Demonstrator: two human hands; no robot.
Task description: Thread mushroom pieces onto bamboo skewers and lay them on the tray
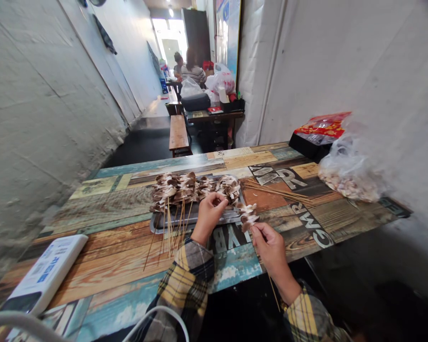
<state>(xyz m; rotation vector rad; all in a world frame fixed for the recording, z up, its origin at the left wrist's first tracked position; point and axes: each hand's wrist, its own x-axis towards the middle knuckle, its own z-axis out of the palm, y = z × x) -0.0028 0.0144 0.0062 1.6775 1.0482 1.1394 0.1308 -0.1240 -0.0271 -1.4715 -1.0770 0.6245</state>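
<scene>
Starting nearest the camera: two forearms in yellow-and-grey plaid sleeves (189,280), cut off by the lower edge. White cable (157,313) at 7 o'clock, both ends out of frame. Flat white device with blue print (46,273) at 8 o'clock, partly cropped, print unreadable.

Right hand (269,244): thumb and fingers pinched closed on a thin bamboo skewer threaded with pale, brown-edged mushroom slices (248,214). The slices are bunched at its upper end, just above the fingertips and just off the tray's right near corner. The bare stick runs past the wrist toward 6 o'clock.

Left hand (209,209): fingers curled over the tray's near rim, tips among the mushrooms. The knuckles hide whether it grasps anything, so I cannot tell.

Rectangular grey metal tray (159,224): carries a heap of loaded mushroom skewers (181,187), sticks fanning over the rim toward 6 o'clock.

Loose bare bamboo sticks (281,192): at 2 o'clock of the hands.

Clear plastic bag of mushroom pieces (345,175): at 3 o'clock, blurred. Red-printed packet (321,128) behind it.

Tabletop printed as weathered multicoloured planks with large letters (110,256).

Room: narrow, pale walls on both sides. Brown wooden bench (178,133) at 12 o'clock. Beyond it, a dark second table (217,115) crowded with white plastic bags (219,80). A seated person in a striped top (192,71) farther off, small and indistinct.
</scene>
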